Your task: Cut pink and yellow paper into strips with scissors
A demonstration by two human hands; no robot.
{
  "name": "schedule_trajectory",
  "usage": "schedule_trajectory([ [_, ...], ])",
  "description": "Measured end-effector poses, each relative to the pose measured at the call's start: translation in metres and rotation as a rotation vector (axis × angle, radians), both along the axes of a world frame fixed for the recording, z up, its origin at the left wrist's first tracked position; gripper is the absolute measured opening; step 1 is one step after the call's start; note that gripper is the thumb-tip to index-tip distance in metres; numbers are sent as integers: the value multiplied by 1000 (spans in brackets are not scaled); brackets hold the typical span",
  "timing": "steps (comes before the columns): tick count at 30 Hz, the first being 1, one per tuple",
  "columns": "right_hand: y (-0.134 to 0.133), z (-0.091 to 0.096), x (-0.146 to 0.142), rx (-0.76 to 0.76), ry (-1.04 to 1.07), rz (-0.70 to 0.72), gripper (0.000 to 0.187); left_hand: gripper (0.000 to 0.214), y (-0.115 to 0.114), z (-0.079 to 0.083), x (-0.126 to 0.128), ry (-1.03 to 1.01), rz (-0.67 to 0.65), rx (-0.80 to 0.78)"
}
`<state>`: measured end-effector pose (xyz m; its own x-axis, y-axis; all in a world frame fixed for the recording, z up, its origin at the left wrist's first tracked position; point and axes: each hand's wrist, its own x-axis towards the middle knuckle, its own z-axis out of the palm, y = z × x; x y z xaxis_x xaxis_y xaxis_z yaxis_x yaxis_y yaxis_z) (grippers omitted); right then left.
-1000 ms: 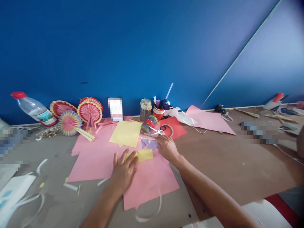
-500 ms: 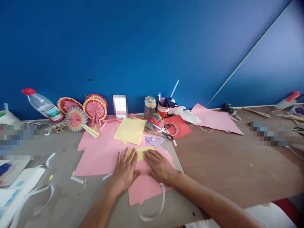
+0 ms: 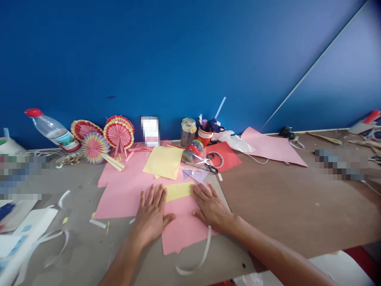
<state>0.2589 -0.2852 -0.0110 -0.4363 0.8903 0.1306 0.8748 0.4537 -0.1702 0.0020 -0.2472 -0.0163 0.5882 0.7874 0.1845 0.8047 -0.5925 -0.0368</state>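
Observation:
A narrow yellow paper piece [image 3: 178, 191] lies on pink paper [image 3: 181, 232] in front of me. My left hand [image 3: 153, 212] rests flat at its left end, fingers stretched out and thumb apart. At its right end my right hand [image 3: 210, 206] presses down flat, fingers pointing up and to the left. Both palms cover parts of the pink sheets. Just beyond the hands sits a larger yellow sheet [image 3: 163, 162]. Scissors [image 3: 208, 162] with black handles lie to its right, near a roll of tape [image 3: 219, 159].
Paper rosette fans [image 3: 119, 133] and a tilted plastic bottle [image 3: 58, 133] stand back left against the blue wall. A phone [image 3: 150, 131], a jar [image 3: 188, 131] and a cup of tools [image 3: 204, 137] line the back. White strips [image 3: 202, 258] curl near the front; pink paper [image 3: 272, 145] lies back right.
My hands have slid apart along the yellow piece, the left one to the left and the right one to the right, so more of its middle shows.

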Motion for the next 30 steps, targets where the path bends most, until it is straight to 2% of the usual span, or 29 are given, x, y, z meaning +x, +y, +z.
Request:
schedule_trajectory([
  [6,-4,0,1,-8,3,-21,61,79,4,2,-9,-8,66,-87],
  [9,-4,2,1,-31,-17,-32,63,67,14,12,-18,-52,92,-107],
  [11,-4,3,1,-46,-34,-27,65,50,21,24,-22,-156,111,-44],
  [13,-4,3,2,-53,-44,-18,66,36,26,35,-23,-351,138,66],
  [15,-4,3,2,-51,-43,-18,66,30,27,44,-20,-533,133,140],
  [18,-4,2,2,-52,-36,-28,64,24,22,44,-8,-632,35,117],
  [21,-4,2,1,-52,-15,-28,65,17,15,33,9,-639,-96,108],
  [24,-6,5,-1,-22,59,-13,60,27,11,23,24,-636,-174,103],
  [27,-5,11,0,21,219,9,40,40,8,20,32,-552,-300,-8],
  [30,6,17,8,70,456,-37,22,32,6,18,34,-402,-354,-104],
])
